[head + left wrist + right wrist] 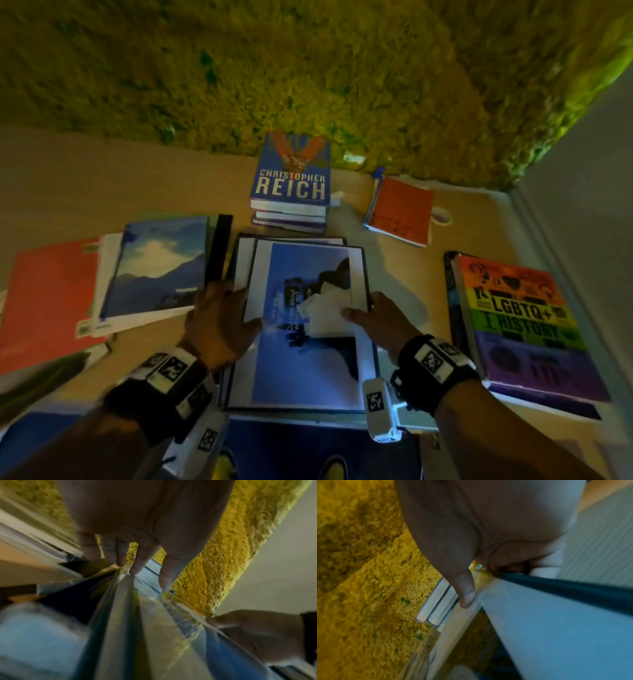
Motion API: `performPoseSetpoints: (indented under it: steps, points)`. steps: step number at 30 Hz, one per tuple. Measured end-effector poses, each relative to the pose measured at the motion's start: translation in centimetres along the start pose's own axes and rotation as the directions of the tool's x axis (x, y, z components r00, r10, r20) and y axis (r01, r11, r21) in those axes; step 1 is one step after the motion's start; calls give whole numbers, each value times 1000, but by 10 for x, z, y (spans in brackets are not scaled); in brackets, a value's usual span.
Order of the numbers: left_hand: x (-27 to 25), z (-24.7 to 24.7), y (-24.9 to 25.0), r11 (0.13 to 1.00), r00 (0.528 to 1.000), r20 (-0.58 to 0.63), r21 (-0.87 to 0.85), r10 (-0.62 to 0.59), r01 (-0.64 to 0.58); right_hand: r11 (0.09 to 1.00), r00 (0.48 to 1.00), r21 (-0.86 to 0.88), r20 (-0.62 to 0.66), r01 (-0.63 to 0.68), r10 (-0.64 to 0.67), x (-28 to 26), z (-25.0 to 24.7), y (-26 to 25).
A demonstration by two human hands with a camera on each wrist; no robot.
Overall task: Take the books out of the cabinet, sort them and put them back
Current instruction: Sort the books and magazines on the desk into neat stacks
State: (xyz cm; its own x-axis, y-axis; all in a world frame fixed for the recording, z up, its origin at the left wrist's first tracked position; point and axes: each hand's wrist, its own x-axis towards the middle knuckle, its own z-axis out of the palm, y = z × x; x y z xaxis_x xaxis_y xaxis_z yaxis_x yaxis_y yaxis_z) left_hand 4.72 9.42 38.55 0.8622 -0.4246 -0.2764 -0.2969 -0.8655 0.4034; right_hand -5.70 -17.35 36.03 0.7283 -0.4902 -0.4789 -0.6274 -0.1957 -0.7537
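Fingers (236,298) of the left hand (219,322) are spread and lie across the left edge of the big blue-and-white book (308,329), thumb on the cover, fingertips down by the side, so it looks like a steadying hold from the side, not a proper clamp (the left wrist view is blurry, I can only say the fingertips sit right at the book edges).

Going left to right across the pale floor (394,260): a red book (48,298) lies flat at the far left, with a mountain-photo book (161,263) stacked partly on top of it and other white books, probably one sorted pile. A black book (219,250) stands on edge just beside the left hand. In the middle is the blue-and-white book, sitting on another one of the same size, which I'd guess is why both hands are squaring it up. Behind it there's a small stack topped by the Christopher Reich paperback (291,171), at the edge of the yellow shaggy rug (308,68).

The right hand (380,322) has its thumb on the cover and its fingers curled under the right edge, gripping it. Further right, an orange booklet (400,209), then the rainbow history book (524,325) lying flat by the wall.

The cabinet isn't in view, so everything here looks to be out and mid-sort.
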Motion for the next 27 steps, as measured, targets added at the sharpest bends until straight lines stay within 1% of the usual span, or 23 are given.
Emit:
performPoseSetpoints:
  steps: [1, 3, 5, 7, 11, 13, 15, 18, 20, 22, 25, 27]
  points:
    - [-3, 2, 4, 999, 1000, 18, 49, 4, -5, 999, 1000, 49, -16, -7, 8, 3, -2, 3]
    - [-4, 10, 12, 993, 997, 49, 98, 67, -71, 985, 999, 173, -39, -22, 29, 7, -10, 6]
    - [-6, 16, 23, 984, 988, 93, 117, 127, -137, 963, 997, 267, -59, -25, 42, 11, -19, 9]
    - [-6, 21, 31, 983, 985, 100, 106, 141, -151, 949, 996, 315, -64, -35, 58, 13, -24, 14]
    - [1, 29, 25, 995, 995, -11, -11, 100, -101, 888, 992, 444, 25, -119, 120, 14, -20, 14]
    - [4, 30, 16, 994, 996, -32, -63, 82, -84, 880, 991, 456, 56, -135, 123, 13, -12, 12]
    - [6, 32, 8, 992, 996, -28, -94, 80, -82, 869, 991, 477, 59, -132, 117, 14, -5, 10]
    - [11, 33, 2, 998, 998, -27, -19, 65, -65, 848, 991, 512, 65, -137, 120, 13, 7, 6]
    - [14, 29, -1, 1000, 999, -44, 13, 29, -28, 832, 990, 536, 83, -142, 116, 14, 17, 2]
    - [15, 21, -7, 1000, 997, -70, -7, -26, 26, 824, 989, 546, 101, -149, 112, 17, 30, -5]
    - [18, 7, -21, 999, 988, -146, -17, -53, 51, 825, 988, 545, 122, -147, 96, 19, 51, -22]
    - [21, 0, -25, 996, 983, -160, -4, -88, 88, 828, 988, 543, 131, -140, 81, 20, 61, -30]
